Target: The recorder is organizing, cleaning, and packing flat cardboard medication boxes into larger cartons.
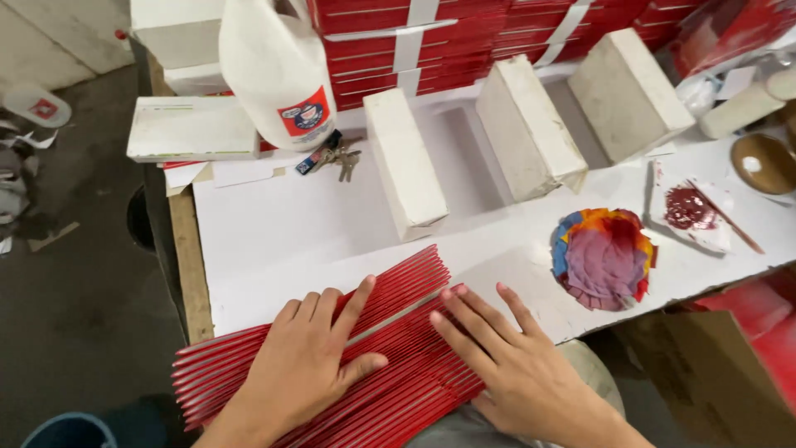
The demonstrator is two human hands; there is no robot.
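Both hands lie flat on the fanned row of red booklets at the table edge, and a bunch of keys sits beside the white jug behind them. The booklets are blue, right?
No. The head view shows the booklets are red. Both the left hand and right hand do lie flat on them, with keys beside the white jug.

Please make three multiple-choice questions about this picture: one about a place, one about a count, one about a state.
1. Where do the keys lie?
A. beside the white glue jug
B. on the rag
C. on the floor

2. How many white blocks stand on the white sheet?
A. one
B. three
C. six

3. How are the left hand and right hand placed?
A. closed in fists
B. flat on the fanned red stack
C. lifted in the air

Answers: 1 A, the keys touch the jug's base. 2 B, three blocks in a row. 3 B, both palms press down, fingers spread.
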